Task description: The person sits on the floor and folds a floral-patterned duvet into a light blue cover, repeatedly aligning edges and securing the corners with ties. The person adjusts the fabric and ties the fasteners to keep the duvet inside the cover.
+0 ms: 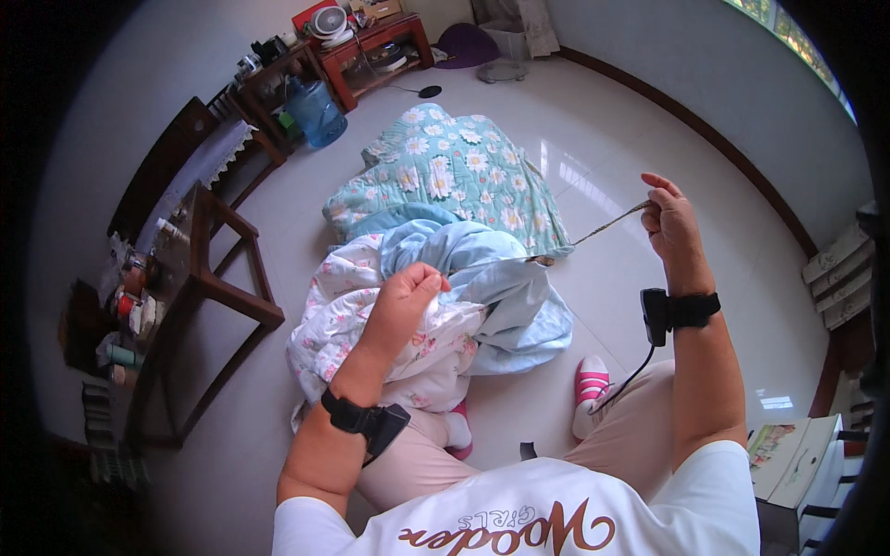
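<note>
A thin twisted cord slants up from the bedding to my right hand, whose fingers are pinched on it. Where the cord's lower end meets the blue cloth, a small brown piece shows. My left hand is closed in front of the bedding, and what its fingers hold is too small to tell. A faint pale line runs from it toward the brown piece. Beneath the hands lie a crumpled light blue cloth and a white cloth with pink flowers. Beyond them is a green quilt with white daisies.
A dark wooden table bearing jars and bags stands at left. Farther back are a blue water bottle, a red-brown stand with a fan, and a purple rounded object. At lower right is a white box.
</note>
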Available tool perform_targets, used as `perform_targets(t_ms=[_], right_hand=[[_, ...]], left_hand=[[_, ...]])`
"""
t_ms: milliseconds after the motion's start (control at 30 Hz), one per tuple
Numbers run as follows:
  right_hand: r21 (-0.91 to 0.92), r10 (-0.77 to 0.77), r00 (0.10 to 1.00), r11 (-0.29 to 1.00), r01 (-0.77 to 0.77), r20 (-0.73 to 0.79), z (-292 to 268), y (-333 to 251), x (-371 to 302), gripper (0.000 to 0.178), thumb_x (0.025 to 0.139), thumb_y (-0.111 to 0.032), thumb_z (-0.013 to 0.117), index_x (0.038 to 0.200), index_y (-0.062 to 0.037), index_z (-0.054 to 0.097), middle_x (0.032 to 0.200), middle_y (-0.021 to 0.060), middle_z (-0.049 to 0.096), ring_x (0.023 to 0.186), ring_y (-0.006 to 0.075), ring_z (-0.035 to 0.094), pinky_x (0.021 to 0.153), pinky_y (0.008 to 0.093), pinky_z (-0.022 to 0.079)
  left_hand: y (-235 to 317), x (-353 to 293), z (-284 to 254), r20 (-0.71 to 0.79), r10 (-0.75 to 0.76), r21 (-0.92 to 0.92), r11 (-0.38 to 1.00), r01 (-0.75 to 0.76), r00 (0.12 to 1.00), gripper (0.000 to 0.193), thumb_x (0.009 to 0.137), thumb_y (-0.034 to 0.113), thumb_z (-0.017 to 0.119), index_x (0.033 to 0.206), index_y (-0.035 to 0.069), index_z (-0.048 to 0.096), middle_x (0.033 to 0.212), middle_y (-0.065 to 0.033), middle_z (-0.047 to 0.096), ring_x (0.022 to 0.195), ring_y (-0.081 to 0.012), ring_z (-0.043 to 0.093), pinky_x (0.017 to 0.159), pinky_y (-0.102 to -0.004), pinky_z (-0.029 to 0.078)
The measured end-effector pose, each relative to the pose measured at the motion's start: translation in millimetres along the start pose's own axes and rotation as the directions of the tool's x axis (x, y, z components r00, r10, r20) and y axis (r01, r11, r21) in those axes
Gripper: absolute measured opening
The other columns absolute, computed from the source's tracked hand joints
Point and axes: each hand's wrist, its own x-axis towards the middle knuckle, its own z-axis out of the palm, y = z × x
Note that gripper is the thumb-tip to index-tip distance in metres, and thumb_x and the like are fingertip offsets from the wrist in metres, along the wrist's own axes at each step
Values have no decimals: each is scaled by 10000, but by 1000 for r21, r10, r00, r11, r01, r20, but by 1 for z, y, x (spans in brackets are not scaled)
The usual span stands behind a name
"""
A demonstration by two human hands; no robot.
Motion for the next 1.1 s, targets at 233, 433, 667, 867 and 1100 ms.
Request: perform_targets(t_ms=[233, 433, 667, 867, 1100], right_hand=[[-266, -240, 970, 933, 244, 46, -10, 38, 18, 309, 846, -30, 477, 1057, -6, 701, 844, 51, 613, 751, 133, 514, 678, 244, 430], [72, -108, 785, 979, 190, -610, -121, 66, 80, 273, 908, -9, 452, 1053, -55, 679, 1087, 82, 632, 792, 175, 570, 707, 312, 504], [-955, -433, 856, 218, -203, -281, -114, 111, 73, 378, 874, -144, 617, 1247, -80, 610, 1245, 191, 628, 1181, 385, 570, 1007, 446, 448], [-556, -93, 746, 607, 567, 659, 65, 135, -3, 343, 856, -196, 697, 1154, -29, 662, 1118, 192, 676, 1064, 363, 635, 918, 392, 503], [-861, 326, 798, 140, 489, 506, 157, 229, -59, 341, 826, -329, 689, 1045, -68, 672, 1044, 194, 687, 1011, 393, 641, 878, 498, 505]], left_hand=[[-2, 3, 2, -134, 92, -3, 996, -93, 987, 190, 1006, 185, 532, 949, 42, 642, 875, 34, 584, 835, -57, 488, 797, -217, 403], [-24, 13, -37, -557, 24, -197, 967, -160, 830, 200, 1031, 216, 503, 990, 67, 630, 869, 42, 560, 802, -58, 476, 765, -219, 414], [-53, -23, -132, -239, -164, -331, 940, 79, 957, 162, 1016, 207, 527, 963, 77, 607, 859, 10, 606, 788, -77, 569, 735, -233, 465], [-87, -96, -115, 317, -415, 227, 906, 356, 853, 227, 958, 239, 586, 1056, 43, 648, 926, 25, 621, 872, -79, 548, 821, -241, 446], [-85, -58, -123, 281, -425, 371, 875, 311, 860, 276, 934, 249, 644, 1118, 43, 640, 921, 19, 628, 797, -85, 547, 734, -255, 466]])
